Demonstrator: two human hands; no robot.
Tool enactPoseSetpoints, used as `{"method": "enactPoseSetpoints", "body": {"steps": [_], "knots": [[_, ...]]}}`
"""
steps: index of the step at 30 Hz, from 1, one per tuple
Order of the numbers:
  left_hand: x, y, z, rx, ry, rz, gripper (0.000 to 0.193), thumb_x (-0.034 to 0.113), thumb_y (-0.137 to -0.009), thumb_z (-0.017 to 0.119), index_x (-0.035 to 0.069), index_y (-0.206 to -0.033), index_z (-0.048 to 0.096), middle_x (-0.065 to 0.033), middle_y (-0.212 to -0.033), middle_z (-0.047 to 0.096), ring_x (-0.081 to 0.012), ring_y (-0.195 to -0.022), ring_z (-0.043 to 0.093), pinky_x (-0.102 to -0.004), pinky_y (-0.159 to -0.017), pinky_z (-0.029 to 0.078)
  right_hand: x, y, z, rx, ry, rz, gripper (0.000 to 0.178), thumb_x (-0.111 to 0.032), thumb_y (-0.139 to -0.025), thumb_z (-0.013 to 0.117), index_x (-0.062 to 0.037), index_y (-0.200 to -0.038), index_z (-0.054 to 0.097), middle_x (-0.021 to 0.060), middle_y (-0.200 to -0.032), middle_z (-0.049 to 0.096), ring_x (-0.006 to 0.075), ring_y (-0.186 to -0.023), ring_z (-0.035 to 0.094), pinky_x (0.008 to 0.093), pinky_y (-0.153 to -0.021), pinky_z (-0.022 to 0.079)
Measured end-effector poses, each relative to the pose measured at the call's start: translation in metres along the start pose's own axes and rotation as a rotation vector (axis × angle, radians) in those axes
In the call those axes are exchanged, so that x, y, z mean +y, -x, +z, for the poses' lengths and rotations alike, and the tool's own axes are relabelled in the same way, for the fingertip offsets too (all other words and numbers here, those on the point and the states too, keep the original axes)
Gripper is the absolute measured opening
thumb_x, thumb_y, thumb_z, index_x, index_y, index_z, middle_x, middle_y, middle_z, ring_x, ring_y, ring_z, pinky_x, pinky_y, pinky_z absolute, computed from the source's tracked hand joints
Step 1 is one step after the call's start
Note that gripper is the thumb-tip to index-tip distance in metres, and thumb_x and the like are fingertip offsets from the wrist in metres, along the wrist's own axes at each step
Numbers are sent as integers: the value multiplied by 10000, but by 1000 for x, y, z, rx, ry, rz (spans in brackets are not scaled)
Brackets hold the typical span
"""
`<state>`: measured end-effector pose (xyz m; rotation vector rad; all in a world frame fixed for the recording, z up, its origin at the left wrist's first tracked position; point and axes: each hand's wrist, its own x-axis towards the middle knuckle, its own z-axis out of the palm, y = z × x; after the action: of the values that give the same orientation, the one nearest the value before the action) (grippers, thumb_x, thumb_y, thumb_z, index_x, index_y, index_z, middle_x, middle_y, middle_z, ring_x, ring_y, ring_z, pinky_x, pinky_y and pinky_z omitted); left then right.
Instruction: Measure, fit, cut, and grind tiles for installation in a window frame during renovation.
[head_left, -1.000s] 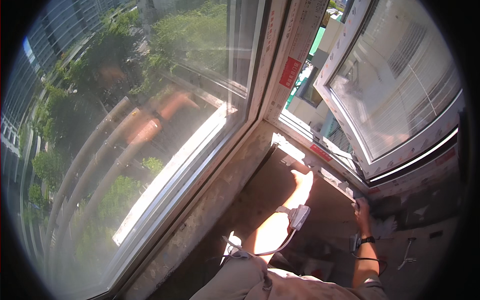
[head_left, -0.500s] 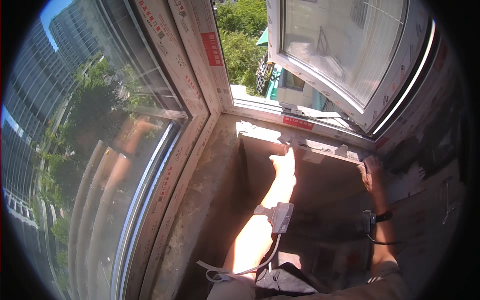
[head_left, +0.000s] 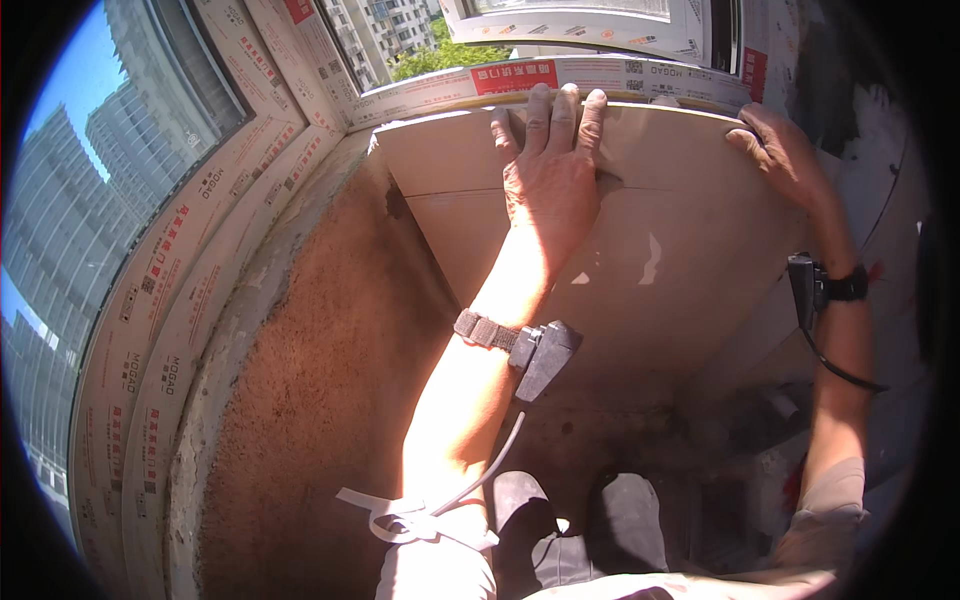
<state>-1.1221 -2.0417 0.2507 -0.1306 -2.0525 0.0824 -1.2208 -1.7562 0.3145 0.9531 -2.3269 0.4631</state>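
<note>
A large beige wall tile [head_left: 450, 165] stands below the window, with a thin seam or joint line running across its upper part. My left hand [head_left: 552, 180] lies on the tile's face near its top, fingers spread and the fingertips reaching the upper edge. At the tile's upper right corner, my right hand [head_left: 785, 160] grips the edge, its thumb against the front face. The tile's back side is hidden. On each forearm a small dark device is strapped: one on the left [head_left: 548, 362], one on the right [head_left: 808, 290].
Above the tile runs a white window frame [head_left: 420, 103] covered in printed film, under an opened sash [head_left: 580, 30]. To the left are a rough brown wall [head_left: 310, 400] with a cement ledge [head_left: 235, 300] and a large pane with buildings outside. My shoes [head_left: 625, 520] show below.
My view has tilted down and come closer to the tile. My left hand has gone from the top edge, fingers bunched, to spread flat on the face. My right hand stays at the corner.
</note>
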Motion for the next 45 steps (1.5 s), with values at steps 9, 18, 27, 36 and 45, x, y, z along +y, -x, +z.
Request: {"method": "enactPoseSetpoints", "body": {"steps": [9,18,27,36,45], "knots": [[10,4,-2,13,11,-4,963,412,-703,833,161,-1518,385,-109,-1508,422,-349,-1457,303,-632,-1156,227,9,-2,-5,-66,129,2,419,-407,-973,575,3,-1053,613,265,-1022,648,448,-990,612,470,-814,472],[11,11,-8,-54,22,-87,942,373,-759,804,191,-1551,328,-116,-1574,356,-351,-1492,243,-623,-1175,199,-14,1,-3,6,99,83,424,-426,-950,604,-12,-1038,635,255,-1029,659,437,-1001,622,480,-816,469],[22,-1,-3,-77,5,-90,946,404,-737,815,199,-1539,356,-85,-1551,388,-320,-1470,288,-632,-1156,217,-6,15,3,279,373,58,434,-462,-885,674,-80,-1091,676,136,-1122,662,333,-1140,578,450,-961,424],[29,4,1,-16,-55,-68,917,356,-721,832,217,-1517,399,-100,-1509,452,-317,-1452,332,-591,-1152,241,-68,67,76,587,331,-15,536,-204,-856,636,-64,-1358,510,126,-1445,461,288,-1360,409,513,-1126,264],[22,5,-7,-14,-64,-105,937,380,-689,847,214,-1505,415,-85,-1498,463,-305,-1439,352,-635,-1129,242,-51,40,77,561,339,36,504,-149,-920,497,-123,-1423,500,85,-1503,467,294,-1408,397,572,-1142,235]]}}
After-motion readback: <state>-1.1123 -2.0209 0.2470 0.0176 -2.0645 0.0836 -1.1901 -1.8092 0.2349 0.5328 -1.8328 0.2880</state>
